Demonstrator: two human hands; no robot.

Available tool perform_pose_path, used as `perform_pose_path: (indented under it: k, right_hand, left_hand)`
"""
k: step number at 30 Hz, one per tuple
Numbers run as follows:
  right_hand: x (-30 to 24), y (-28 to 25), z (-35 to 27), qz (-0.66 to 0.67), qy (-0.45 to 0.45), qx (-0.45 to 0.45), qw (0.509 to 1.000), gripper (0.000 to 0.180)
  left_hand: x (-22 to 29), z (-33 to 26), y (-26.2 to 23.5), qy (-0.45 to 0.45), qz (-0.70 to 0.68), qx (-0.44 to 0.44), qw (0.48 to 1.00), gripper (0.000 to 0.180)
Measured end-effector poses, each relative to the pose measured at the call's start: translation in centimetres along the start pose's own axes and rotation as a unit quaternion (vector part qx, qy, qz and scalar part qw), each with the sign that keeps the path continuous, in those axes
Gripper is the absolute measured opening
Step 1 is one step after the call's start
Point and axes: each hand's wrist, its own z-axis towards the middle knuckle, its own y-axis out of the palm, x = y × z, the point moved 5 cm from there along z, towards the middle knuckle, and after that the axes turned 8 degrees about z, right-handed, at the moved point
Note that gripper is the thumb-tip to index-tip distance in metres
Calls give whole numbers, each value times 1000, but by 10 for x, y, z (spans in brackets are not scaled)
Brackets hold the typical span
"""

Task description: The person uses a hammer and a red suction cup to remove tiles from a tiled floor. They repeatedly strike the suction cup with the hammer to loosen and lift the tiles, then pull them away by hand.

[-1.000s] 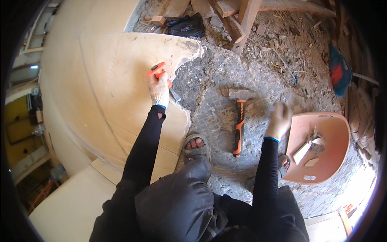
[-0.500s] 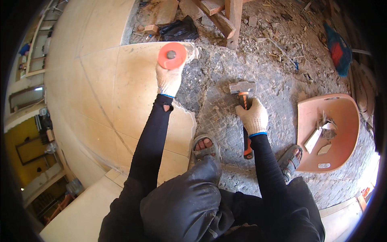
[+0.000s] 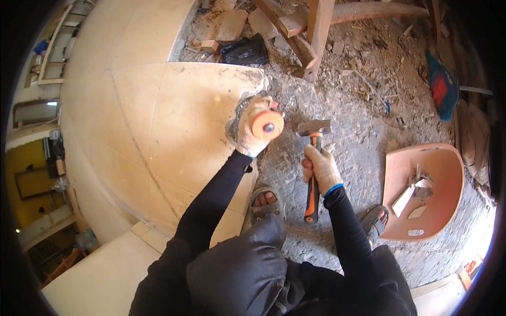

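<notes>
My gloved left hand (image 3: pixel 252 127) grips a tool with a round orange end (image 3: pixel 267 125), held upright at the broken corner of a large pale board (image 3: pixel 174 121). Just right of it, my right hand (image 3: pixel 320 167) is wrapped around the orange and black handle of a hammer (image 3: pixel 313 171), a little below its steel head, which sits close to the orange tool. Both sleeves are black. My sandalled feet (image 3: pixel 266 203) stand on the rubble-covered ground beneath the hands.
A salmon-coloured plastic seat shell (image 3: pixel 443 174) holding scraps lies at the right. Timber beams (image 3: pixel 311 26), wood offcuts and a black bag (image 3: pixel 245 51) lie at the top. A red and blue bundle (image 3: pixel 441 90) sits far right. More pale boards (image 3: pixel 100 274) lie at the lower left.
My right hand reached to the hammer, took hold of its handle and raised it toward the left hand. The left hand brought the orange tool upright at the board's broken corner.
</notes>
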Motion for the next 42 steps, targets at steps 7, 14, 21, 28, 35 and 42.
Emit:
perform_pose_path:
  k: [7, 14, 21, 28, 35, 42]
  right_hand:
    - [-20, 19, -20, -294, -312, 24, 903, 30]
    - [24, 40, -37, -87, -123, -3, 989, 29]
    - [-53, 50, -44, -546, -372, -88, 745, 36]
    - [-85, 65, -32, -745, -412, -273, 449, 27]
    - [-86, 92, -13, -773, -362, -314, 416, 27]
    - [-91, 119, -17, -742, -411, -376, 373, 28]
  left_hand:
    - [9, -6, 3, 124, 216, -18, 968, 36]
    - [11, -2, 10, 144, 234, -11, 961, 39]
    - [1, 0, -12, 156, 159, -59, 973, 33]
    - [-7, 3, -30, 218, 122, -119, 961, 36]
    - [-5, 1, -27, 247, 150, -126, 949, 32]
    - [-1, 1, -24, 225, 222, -115, 942, 26]
